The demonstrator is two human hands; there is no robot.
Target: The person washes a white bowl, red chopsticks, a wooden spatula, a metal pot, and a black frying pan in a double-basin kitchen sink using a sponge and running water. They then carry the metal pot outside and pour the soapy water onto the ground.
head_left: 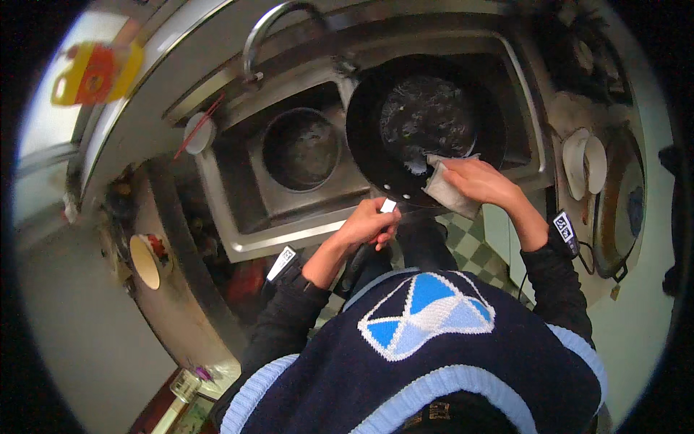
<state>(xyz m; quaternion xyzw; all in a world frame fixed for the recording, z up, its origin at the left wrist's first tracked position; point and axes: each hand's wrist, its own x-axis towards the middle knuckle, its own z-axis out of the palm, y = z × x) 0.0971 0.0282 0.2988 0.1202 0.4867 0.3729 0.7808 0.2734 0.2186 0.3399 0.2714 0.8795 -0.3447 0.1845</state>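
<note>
A large black wok point(367, 137) rests over the right basin of the steel sink, with bubbly water in its bottom. Two rivets show at its near rim. Just below them my left hand point(367, 223) is closed where the handle joins; most of the handle is hidden by the fingers. A small white piece shows at that hand's thumb. With my right hand point(478, 181) I grip a whitish cloth point(455, 201), which drapes over the wok's near right rim and reaches toward the water.
In the left basin point(249, 163) stands a round metal pot point(273, 155) with water. A curved faucet point(253, 47) rises behind. A white cup point(200, 137) with red chopsticks sits at the left. White bowls point(585, 166) lie on the right counter; a yellow jug point(119, 72) stands far left.
</note>
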